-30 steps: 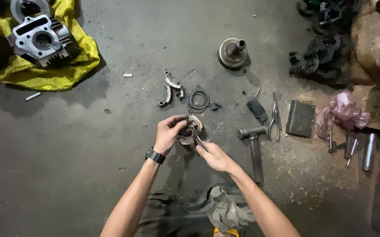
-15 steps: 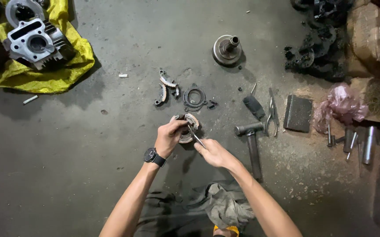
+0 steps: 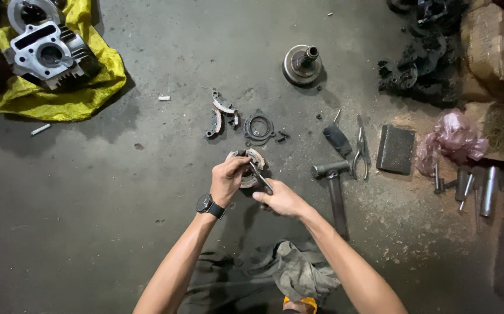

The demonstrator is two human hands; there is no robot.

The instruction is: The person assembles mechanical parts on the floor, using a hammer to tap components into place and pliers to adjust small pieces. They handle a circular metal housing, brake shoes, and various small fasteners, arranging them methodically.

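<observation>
My left hand [image 3: 228,177], with a black watch on the wrist, grips a round metal clutch assembly [image 3: 250,164] lying on the concrete floor. My right hand [image 3: 281,199] holds a thin metal tool [image 3: 262,178] whose tip rests against the assembly. Just beyond lie loose curved clutch shoes [image 3: 220,113] and a dark metal ring plate [image 3: 259,127]. Parts of the assembly are hidden under my left fingers.
A hammer [image 3: 334,186], pliers [image 3: 361,148], a screwdriver [image 3: 336,135] and a dark flat block [image 3: 395,149] lie to the right. A clutch hub [image 3: 302,64] stands farther away. An engine cylinder head [image 3: 45,55] sits on yellow cloth [image 3: 60,96] at far left. A grey rag [image 3: 295,270] lies near me.
The view has shifted slightly. Both hands stay at the clutch assembly, with the tool still against it.
</observation>
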